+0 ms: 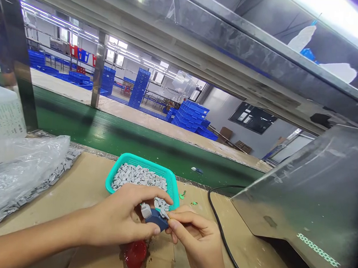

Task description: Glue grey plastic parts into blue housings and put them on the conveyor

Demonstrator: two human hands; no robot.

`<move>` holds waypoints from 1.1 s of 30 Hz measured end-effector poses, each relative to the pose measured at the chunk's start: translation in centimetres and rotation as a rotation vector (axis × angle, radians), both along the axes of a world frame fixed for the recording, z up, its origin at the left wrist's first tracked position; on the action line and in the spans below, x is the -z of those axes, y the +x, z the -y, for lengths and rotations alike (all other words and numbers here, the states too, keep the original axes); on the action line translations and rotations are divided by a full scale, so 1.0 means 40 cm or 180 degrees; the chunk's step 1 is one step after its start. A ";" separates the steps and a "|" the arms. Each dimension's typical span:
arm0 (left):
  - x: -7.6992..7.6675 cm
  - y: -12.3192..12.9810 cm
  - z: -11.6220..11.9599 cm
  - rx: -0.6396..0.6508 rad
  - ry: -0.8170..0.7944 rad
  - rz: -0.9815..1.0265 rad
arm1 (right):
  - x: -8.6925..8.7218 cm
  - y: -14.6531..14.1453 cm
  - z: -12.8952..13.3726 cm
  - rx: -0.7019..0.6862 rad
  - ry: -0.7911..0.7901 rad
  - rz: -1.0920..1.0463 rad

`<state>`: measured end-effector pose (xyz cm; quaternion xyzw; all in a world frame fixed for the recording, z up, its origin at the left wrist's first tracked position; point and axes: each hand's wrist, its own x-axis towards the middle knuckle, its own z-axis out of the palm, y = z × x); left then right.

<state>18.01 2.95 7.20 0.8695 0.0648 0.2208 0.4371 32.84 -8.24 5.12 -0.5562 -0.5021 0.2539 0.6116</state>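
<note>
My left hand (120, 217) is closed around a small dark blue plastic part (157, 219) with a light grey block at its left end, thumb below and fingers above. From the right, my right hand (200, 239) pinches a small grey plastic piece (164, 214) against the blue part's right end. Whether the two are joined there cannot be made out, as the fingertips cover it. Just behind my hands, a turquoise basket (108, 181) holds many small grey plastic pieces (134, 175). Below my left hand lies a wet red dish (136, 255) on the cardboard.
A clear plastic bag (24, 170) of grey parts and a white jug (4, 113) stand at left. Beyond the cardboard-covered table runs a green conveyor (115, 136) carrying a small part (197, 170). At right are a black cable (222, 232) and a metal panel (308, 188).
</note>
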 end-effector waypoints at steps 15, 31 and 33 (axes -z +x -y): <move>0.008 0.002 0.001 0.0025 0.0231 0.0190 | -0.064 -0.006 0.013 -0.0142 -0.0233 0.1078; 0.029 -0.031 0.024 0.0056 0.0857 0.0787 | -0.046 -0.038 0.020 -0.0906 -0.0178 -0.0518; 0.027 -0.031 0.034 -0.0143 0.0651 0.0711 | -0.046 -0.039 0.018 -0.0877 0.0058 -0.0251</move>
